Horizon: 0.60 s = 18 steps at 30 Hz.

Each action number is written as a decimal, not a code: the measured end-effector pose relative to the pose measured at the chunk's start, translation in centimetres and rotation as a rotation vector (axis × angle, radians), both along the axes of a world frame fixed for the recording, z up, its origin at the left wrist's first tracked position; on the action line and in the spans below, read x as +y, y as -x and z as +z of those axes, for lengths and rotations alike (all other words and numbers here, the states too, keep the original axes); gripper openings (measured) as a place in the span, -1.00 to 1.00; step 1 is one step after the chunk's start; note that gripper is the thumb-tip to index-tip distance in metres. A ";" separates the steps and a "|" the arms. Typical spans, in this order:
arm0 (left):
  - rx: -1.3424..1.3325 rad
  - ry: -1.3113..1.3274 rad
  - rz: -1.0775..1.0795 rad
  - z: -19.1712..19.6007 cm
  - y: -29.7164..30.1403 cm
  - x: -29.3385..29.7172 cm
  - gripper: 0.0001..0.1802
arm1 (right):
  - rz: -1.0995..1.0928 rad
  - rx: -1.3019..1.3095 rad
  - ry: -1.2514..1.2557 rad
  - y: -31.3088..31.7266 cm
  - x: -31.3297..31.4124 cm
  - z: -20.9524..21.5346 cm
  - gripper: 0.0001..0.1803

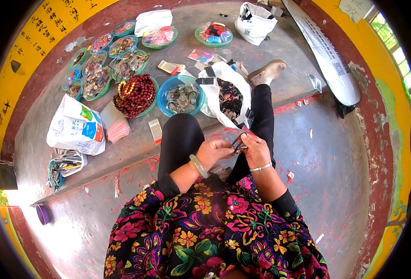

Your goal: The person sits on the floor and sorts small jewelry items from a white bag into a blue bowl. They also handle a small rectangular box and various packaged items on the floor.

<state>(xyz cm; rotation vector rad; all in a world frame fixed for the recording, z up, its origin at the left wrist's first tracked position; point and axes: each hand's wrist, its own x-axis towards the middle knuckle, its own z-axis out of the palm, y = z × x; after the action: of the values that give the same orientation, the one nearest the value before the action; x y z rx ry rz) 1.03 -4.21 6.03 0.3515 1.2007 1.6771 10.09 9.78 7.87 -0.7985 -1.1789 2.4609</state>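
Observation:
My left hand [215, 152] and my right hand [256, 149] meet above my lap, between my black-trousered knees. Together they pinch a small dark loop, a thin bracelet or cord [238, 141], with the fingertips of both hands closed on it. A pale green bangle sits on my left wrist and a thin silver one on my right. Just beyond my hands lies an open white plastic bag [224, 95] with dark items inside.
A blue bowl of packed bracelets [182, 96] and a green bowl of dark red beads [136, 94] stand on the raised concrete step. Several more small bowls of jewellery [96, 74], white bags [75, 125], a tray of small items [63, 165] and red scraps lie around.

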 end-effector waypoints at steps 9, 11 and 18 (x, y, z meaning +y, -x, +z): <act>-0.046 0.096 -0.014 0.7 0.2 -0.3 -0.81 | 0.044 0.029 0.003 0.0 -0.3 0.5 -0.80; -0.051 0.108 -0.013 0.9 0.2 -0.4 -0.81 | 0.040 0.028 0.002 0.0 -0.4 0.6 -0.80; -0.046 0.106 -0.027 0.4 -0.1 -0.5 -0.79 | 0.041 0.044 0.004 -0.1 -0.1 0.6 -0.78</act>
<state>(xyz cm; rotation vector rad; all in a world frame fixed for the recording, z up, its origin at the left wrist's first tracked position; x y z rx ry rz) 1.09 -4.68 6.44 0.2614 1.2405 1.5832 10.19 9.71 8.44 -0.7248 -1.1869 2.5017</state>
